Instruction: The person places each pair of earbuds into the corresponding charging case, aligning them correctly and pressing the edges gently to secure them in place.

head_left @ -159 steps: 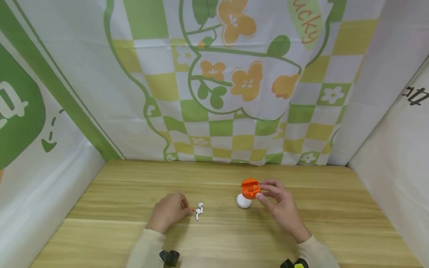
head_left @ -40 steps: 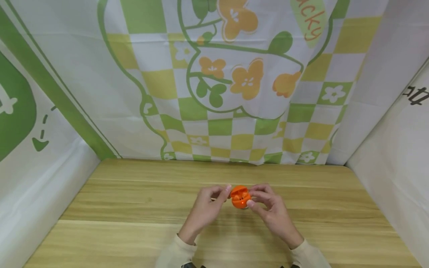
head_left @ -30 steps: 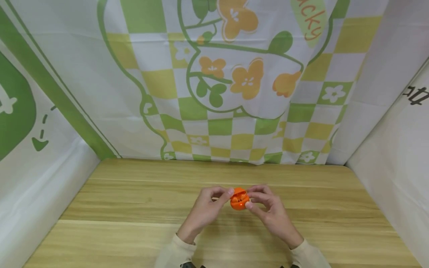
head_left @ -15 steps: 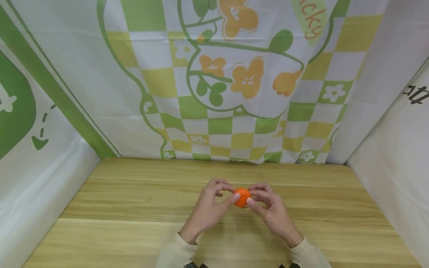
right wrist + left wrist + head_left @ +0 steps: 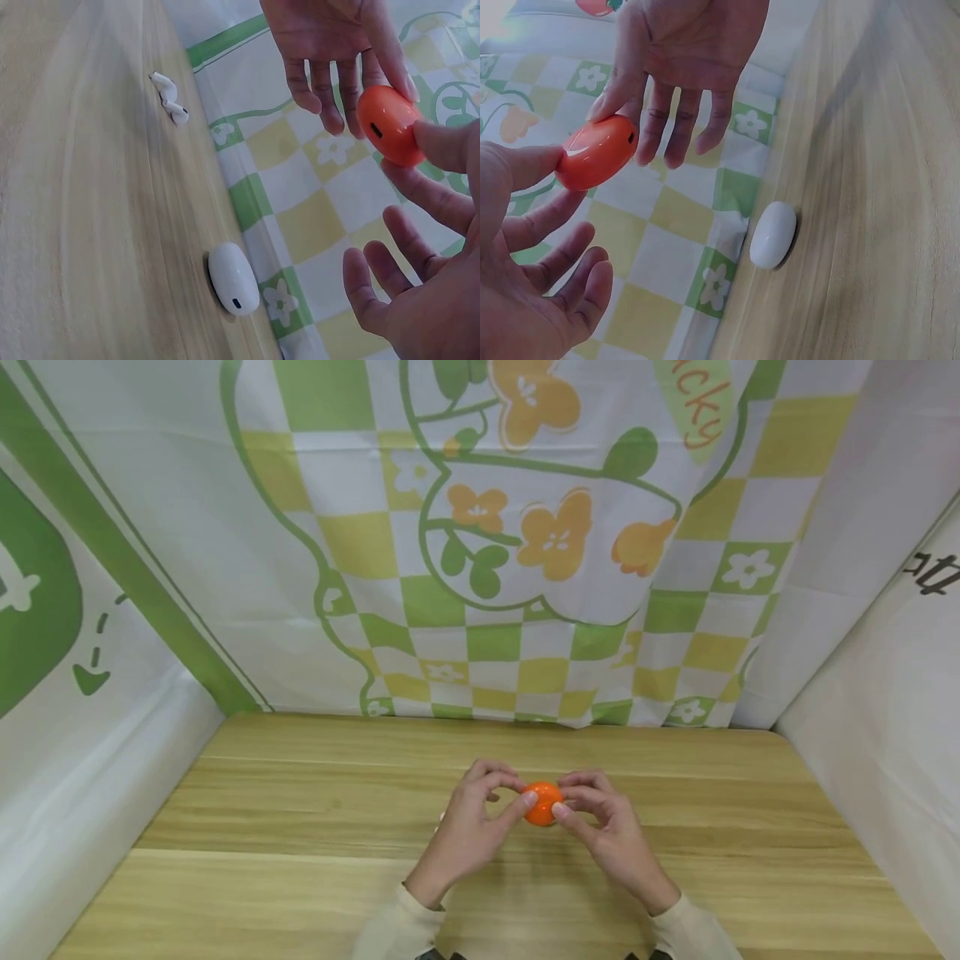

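Note:
An orange earbud case, its lid down, is held up above the table between both hands. My left hand pinches its left side, the thumb on the front and a finger behind. From the other side my right hand grips it between thumb and fingers. A dark port shows on the orange case in the right wrist view. Below the hands, a white earbud case sits on the table, lid down. Two white earbuds lie together on the wood, mostly hidden behind the left hand in the head view.
The wooden table runs back to a green-and-yellow checked cloth hanging behind it. White cloth walls with printed marks stand at both sides.
My left hand has come from the white earbuds, where it held a small orange earbud, to the orange case. The case's lid has gone from open to closed, with both hands on it.

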Demonstrator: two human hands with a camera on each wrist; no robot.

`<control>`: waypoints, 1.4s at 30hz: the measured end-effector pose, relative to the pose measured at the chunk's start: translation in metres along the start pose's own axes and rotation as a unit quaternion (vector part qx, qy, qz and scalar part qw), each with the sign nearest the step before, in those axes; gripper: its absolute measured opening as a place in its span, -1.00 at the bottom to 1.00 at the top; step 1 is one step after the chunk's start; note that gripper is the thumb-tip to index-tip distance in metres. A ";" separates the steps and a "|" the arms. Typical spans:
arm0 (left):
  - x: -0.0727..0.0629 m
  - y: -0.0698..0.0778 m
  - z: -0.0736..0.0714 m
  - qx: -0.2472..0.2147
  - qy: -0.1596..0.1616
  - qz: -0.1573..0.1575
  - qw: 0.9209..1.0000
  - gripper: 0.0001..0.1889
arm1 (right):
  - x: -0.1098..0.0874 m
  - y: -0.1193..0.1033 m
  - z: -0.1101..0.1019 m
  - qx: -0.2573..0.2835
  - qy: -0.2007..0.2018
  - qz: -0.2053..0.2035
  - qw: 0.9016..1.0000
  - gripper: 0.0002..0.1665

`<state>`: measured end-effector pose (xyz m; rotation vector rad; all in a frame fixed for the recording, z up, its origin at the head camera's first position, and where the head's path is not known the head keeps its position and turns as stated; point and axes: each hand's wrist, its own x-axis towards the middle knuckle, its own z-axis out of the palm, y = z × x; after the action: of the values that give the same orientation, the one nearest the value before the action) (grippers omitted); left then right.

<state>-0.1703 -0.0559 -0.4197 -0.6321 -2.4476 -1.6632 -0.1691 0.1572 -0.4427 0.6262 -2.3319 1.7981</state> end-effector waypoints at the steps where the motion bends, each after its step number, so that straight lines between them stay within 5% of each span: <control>1: 0.000 0.000 0.000 -0.001 0.001 -0.001 1.000 -0.70 | 0.000 0.000 0.000 -0.002 0.002 -0.004 1.000 -0.86; 6: 0.000 0.000 0.000 -0.010 -0.002 -0.017 1.000 -0.70 | 0.000 0.000 0.000 -0.038 0.015 -0.024 0.999 -0.79; 15: 0.000 0.000 0.000 -0.024 -0.024 -0.034 0.999 -0.65 | -0.002 0.001 0.000 -0.108 0.022 -0.090 0.990 -0.29; 27: -0.001 0.001 0.001 -0.008 -0.040 -0.043 0.998 -0.65 | -0.003 0.002 -0.002 -0.166 0.044 -0.134 0.976 -0.33; 33: -0.001 -0.002 -0.006 0.015 -0.030 -0.041 0.999 -0.61 | -0.002 0.011 -0.017 -0.203 0.058 -0.114 0.971 -0.34; 42: -0.003 -0.015 -0.039 0.080 0.010 -0.049 0.996 -0.64 | 0.004 0.044 -0.060 -0.278 0.044 -0.056 0.958 -0.39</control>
<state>-0.1789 -0.0971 -0.4185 -0.4786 -2.6017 -1.4781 -0.1993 0.2219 -0.4642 0.5560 -2.5096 1.0164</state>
